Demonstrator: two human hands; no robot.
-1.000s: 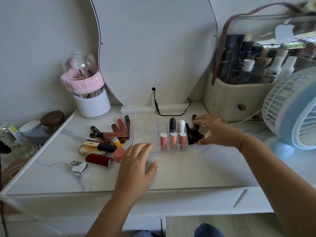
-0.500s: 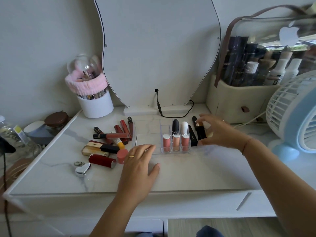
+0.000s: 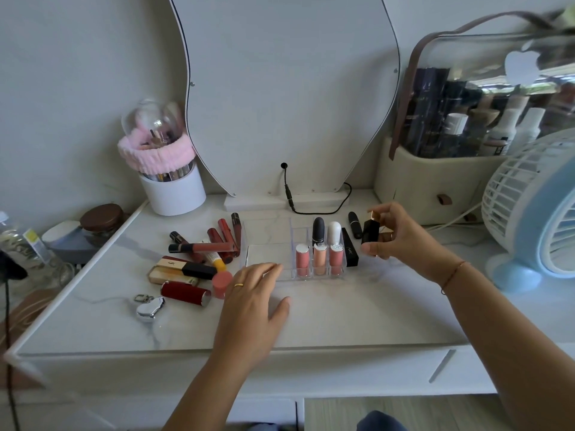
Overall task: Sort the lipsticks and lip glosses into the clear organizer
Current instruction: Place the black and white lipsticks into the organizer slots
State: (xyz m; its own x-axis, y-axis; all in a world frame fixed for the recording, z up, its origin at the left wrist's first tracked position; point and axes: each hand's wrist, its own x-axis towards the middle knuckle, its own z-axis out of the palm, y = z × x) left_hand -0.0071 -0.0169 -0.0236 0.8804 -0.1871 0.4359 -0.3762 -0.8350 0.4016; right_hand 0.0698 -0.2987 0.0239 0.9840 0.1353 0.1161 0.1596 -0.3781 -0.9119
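Note:
The clear organizer (image 3: 270, 258) sits mid-table; its right-hand slots hold three pink lip glosses (image 3: 320, 258) in front and a black and a white lipstick (image 3: 318, 229) behind. My right hand (image 3: 401, 236) holds a black lipstick with a gold end (image 3: 370, 230) upright, just right of the organizer. Two other black lipsticks (image 3: 354, 224) lie there, one leaning on the organizer's side. My left hand (image 3: 252, 309) rests flat on the table, fingertips touching the organizer's front edge. A pile of loose lipsticks and lip glosses (image 3: 202, 253) lies to the left.
A white brush cup with a pink band (image 3: 172, 191) stands back left, a mirror (image 3: 289, 94) with a black cable behind, a cosmetics case (image 3: 451, 169) back right, and a fan (image 3: 535, 206) far right. A silver heart keyring (image 3: 149, 307) lies front left.
My right hand has lifted the black lipstick off the table beside the organizer and raised it upright. My left hand has stayed in place.

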